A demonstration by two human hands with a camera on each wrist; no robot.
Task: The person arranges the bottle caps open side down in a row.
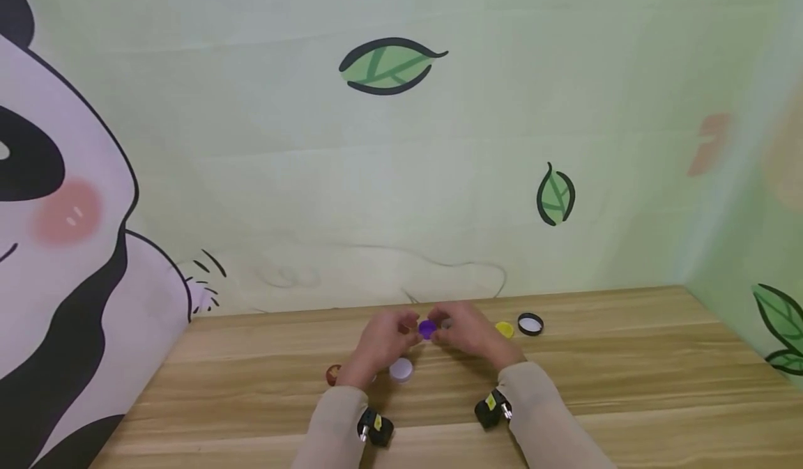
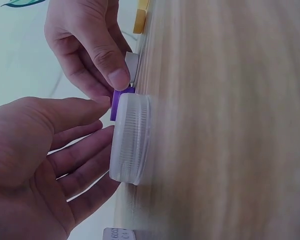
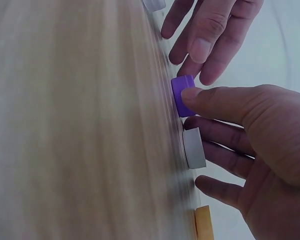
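A purple bottle cap lies on the wooden table between the two hands. My right hand pinches it, the thumb on its near side and a finger behind. Close by, my left hand has loosely spread fingers and holds nothing; its fingertips are beside the purple cap. A greyish-white cap sits by the right hand's fingers, partly covered in the head view. In front of the left hand lies a ribbed whitish cap. Whether the left fingertips touch the purple cap is unclear.
Right of the right hand are a yellow cap and a black-rimmed lid. A reddish-brown cap is partly hidden by the left wrist. A white piece with print shows near the left hand. A wall borders the table's back.
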